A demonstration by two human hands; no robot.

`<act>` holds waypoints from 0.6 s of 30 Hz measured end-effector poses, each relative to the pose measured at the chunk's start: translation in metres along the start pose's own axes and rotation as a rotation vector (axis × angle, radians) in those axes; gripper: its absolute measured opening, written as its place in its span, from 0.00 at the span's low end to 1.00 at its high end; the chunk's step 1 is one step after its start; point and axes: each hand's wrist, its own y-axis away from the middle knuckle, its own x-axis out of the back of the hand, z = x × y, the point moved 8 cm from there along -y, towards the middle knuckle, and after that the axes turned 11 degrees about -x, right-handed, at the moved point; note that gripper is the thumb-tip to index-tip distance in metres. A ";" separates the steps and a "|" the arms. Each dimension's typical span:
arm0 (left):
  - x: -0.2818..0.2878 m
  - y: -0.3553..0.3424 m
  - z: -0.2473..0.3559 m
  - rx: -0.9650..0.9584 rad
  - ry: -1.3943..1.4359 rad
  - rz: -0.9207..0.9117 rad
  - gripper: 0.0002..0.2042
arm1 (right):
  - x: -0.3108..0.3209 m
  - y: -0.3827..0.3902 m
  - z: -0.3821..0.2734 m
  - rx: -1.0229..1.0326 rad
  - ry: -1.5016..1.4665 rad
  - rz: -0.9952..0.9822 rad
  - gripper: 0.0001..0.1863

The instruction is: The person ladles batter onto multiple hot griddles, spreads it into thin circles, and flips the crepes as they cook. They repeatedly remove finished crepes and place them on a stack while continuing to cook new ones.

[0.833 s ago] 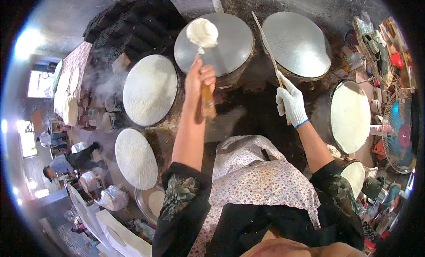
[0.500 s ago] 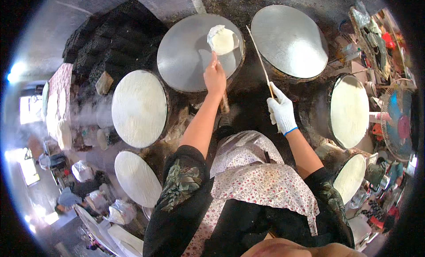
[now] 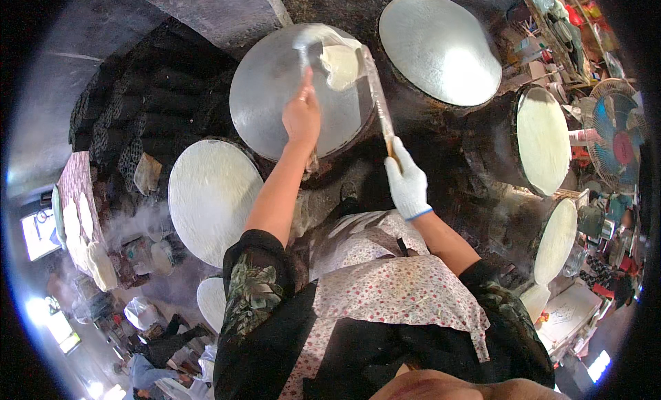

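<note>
My bare left hand (image 3: 302, 117) is closed round the handle of a ladle (image 3: 303, 47), whose bowl is smeared by motion. The ladle is over a round grey griddle (image 3: 265, 90). A pool of pale batter (image 3: 341, 68) lies on the far right part of that griddle, below and beside the ladle. My right hand (image 3: 409, 185), in a white knit glove, grips a long, thin, flat spreading stick (image 3: 379, 100). The stick's far end reaches the right edge of the batter; whether it touches the batter, I cannot tell.
At the upper right is another griddle (image 3: 441, 52), bare and shiny. Griddles covered with pale sheets (image 3: 215, 203) (image 3: 542, 141) stand to either side. A fan (image 3: 622, 146) is at the far right, dark stacked blocks (image 3: 158, 90) at the left. Another person (image 3: 148, 372) is at the lower left.
The ladle has tipped and moved left, and batter now lies on the griddle. My right hand has brought the stick leftward to the batter. The whole view has shifted somewhat.
</note>
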 end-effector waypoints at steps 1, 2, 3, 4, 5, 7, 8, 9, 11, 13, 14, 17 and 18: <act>0.022 -0.005 0.008 -0.039 0.264 0.181 0.28 | -0.013 -0.007 -0.009 -0.109 0.091 0.003 0.26; 0.045 -0.008 0.010 -0.040 0.457 0.314 0.28 | -0.030 -0.015 -0.034 -0.054 0.071 -0.041 0.26; 0.067 -0.010 0.016 -0.060 0.645 0.449 0.29 | -0.043 -0.024 -0.043 -0.152 0.113 -0.105 0.26; 0.094 -0.005 0.017 -0.088 0.790 0.552 0.29 | -0.047 -0.033 -0.060 -0.098 0.139 -0.094 0.25; 0.124 0.001 0.029 -0.232 0.770 0.613 0.29 | -0.058 -0.038 -0.071 -0.075 0.157 -0.153 0.25; 0.154 0.018 0.038 -0.290 0.765 0.564 0.27 | -0.047 -0.043 -0.088 0.100 0.092 -0.033 0.25; 0.153 0.036 0.032 -0.167 0.752 0.489 0.27 | -0.042 -0.041 -0.087 0.174 0.062 -0.018 0.25; 0.153 0.060 0.033 -0.186 0.724 0.432 0.27 | -0.036 -0.040 -0.076 0.120 0.098 0.030 0.25; 0.132 0.111 0.009 0.047 0.860 0.324 0.26 | -0.030 -0.033 -0.058 0.088 0.125 0.096 0.27; 0.108 0.152 -0.008 0.156 0.863 0.273 0.27 | -0.041 -0.026 -0.060 0.190 0.216 0.117 0.28; 0.104 0.165 -0.011 0.101 0.919 0.282 0.26 | -0.060 -0.027 -0.052 0.060 0.383 -0.048 0.29; 0.098 0.190 -0.025 0.183 1.026 0.242 0.24 | -0.071 -0.033 -0.082 0.168 0.368 -0.063 0.24; 0.104 0.194 -0.026 0.188 1.028 0.224 0.24 | -0.062 -0.029 -0.096 0.312 0.250 0.025 0.24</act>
